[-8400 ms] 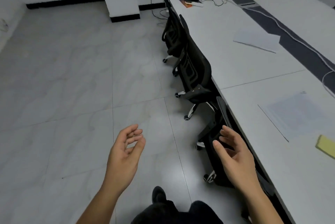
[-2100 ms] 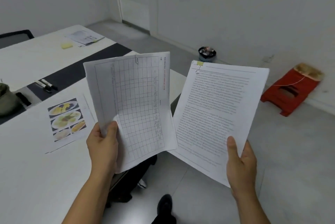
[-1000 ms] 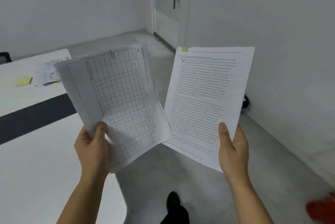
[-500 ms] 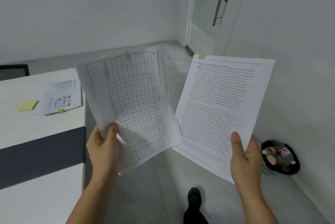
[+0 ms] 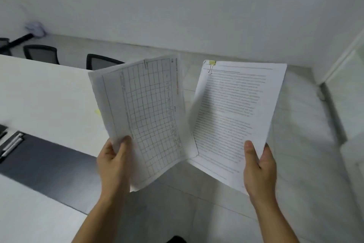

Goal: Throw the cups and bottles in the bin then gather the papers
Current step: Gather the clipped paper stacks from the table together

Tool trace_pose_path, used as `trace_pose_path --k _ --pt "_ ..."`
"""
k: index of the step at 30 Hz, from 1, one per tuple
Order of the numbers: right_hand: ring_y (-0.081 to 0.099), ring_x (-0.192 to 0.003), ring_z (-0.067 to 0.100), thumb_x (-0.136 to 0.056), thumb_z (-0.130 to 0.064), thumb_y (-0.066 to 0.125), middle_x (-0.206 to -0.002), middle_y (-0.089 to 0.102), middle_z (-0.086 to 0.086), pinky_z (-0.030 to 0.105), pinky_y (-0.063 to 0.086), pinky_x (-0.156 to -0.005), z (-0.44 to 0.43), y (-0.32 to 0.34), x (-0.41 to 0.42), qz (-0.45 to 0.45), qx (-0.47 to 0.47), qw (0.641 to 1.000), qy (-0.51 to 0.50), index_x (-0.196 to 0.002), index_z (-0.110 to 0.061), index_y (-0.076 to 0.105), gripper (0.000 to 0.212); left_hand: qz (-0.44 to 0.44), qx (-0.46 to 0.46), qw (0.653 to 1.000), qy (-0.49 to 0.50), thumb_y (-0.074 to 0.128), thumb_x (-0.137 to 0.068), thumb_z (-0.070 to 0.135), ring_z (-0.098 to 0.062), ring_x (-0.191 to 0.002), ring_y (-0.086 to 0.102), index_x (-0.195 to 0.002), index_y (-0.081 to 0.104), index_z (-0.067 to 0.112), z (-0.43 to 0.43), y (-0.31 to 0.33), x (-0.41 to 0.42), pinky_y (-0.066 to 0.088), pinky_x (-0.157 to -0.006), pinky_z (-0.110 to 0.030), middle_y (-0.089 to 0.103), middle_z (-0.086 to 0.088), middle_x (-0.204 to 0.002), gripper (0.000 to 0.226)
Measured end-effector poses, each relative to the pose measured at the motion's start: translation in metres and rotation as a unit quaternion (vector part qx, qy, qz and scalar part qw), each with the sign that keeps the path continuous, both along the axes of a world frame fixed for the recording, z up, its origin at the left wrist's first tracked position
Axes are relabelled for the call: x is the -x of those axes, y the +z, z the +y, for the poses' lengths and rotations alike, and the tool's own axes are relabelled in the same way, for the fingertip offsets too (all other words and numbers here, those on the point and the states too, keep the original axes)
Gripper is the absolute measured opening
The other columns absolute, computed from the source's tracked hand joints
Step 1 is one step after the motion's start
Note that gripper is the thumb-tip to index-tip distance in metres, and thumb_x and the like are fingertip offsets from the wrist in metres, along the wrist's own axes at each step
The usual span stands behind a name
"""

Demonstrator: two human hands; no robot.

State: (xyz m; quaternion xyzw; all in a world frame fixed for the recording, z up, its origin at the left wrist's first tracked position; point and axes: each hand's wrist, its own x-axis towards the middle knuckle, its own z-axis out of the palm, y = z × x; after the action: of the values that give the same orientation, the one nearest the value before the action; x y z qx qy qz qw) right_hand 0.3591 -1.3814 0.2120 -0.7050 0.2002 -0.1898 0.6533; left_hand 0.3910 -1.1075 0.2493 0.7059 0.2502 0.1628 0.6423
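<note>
- The left hand (image 5: 114, 162) is gripping the gridded sheaf (image 5: 145, 116) by its lower corner, thumb on the front and fingers curled behind. It is holding it just as it was half a second ago.
- The right hand (image 5: 259, 166) is pinching the text sheaf (image 5: 234, 112) at its lower right edge in the same way. A yellow binder clip (image 5: 211, 66) is fastening the top left corner.
- Both sheaves are hanging upright in the air over the floor (image 5: 295, 144), just past the bench end. Their inner edges are overlapping slightly, with the gridded one in front.
- The view is swinging leftward. The bin, low on the right a moment ago, is no longer showing, and only a pale door frame (image 5: 334, 69) is edging the right side.
- The bench (image 5: 39, 93) is filling more of the left. Its dark strip (image 5: 49, 160) is running toward the person, and pens (image 5: 11, 144) are lying at its far left.
- A corner of a yellow note (image 5: 97, 111) is peeking out from behind the gridded sheaf. The loose pages seen beside it earlier are probably hiding there now.
- Chairs (image 5: 102, 62) are coming into view along the far side of the bench.
- Judging by this, the binning stage is finished and the gathering is well along. The person is likely turning toward the remaining pages, so merging the two sheaves into one hand would free the other.
</note>
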Motion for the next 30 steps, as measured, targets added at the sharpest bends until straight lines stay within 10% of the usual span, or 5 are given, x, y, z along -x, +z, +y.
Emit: trace_pose_path --k 21,25,30 --pt "0.059 -0.093 -0.006 -0.100 -0.033 0.050 -0.104 0.062 -0.024 0.013 0.041 -0.072 0.059 -0.018 -0.537 0.047 0.051 0.962 0.265 -0.115 -0.033 0.056 0.016 0.035 0.147 0.948 0.281 0.053 -0.099 0.022 -0.024 -0.097 0.058 -0.109 0.060 0.022 0.042 -0.049 -0.419 0.045 -0.085 -0.040 0.065 0.001 -0.105 0.012" --pt "0.060 -0.098 0.000 -0.100 -0.037 0.050 -0.107 0.064 -0.020 0.023 0.045 -0.081 0.101 -0.052 -0.629 0.068 0.056 0.924 0.373 -0.118 -0.029 0.058 0.021 0.059 0.197 0.895 0.396 0.049 -0.102 0.024 -0.027 -0.110 0.051 -0.121 0.054 0.018 0.050 -0.078 -0.448 0.040 -0.103 -0.048 0.057 0.001 -0.117 0.020" --pt "0.060 -0.095 -0.002 -0.101 -0.031 0.051 -0.103 0.063 -0.020 0.024 0.047 -0.082 0.161 -0.070 -0.725 0.096 0.042 0.839 0.533 -0.114 -0.028 0.057 0.015 0.055 0.298 0.774 0.557 0.049 -0.095 0.010 -0.022 -0.089 0.058 -0.103 0.057 0.016 0.032 -0.096 -0.462 0.045 -0.081 -0.040 0.063 -0.002 -0.100 0.013"
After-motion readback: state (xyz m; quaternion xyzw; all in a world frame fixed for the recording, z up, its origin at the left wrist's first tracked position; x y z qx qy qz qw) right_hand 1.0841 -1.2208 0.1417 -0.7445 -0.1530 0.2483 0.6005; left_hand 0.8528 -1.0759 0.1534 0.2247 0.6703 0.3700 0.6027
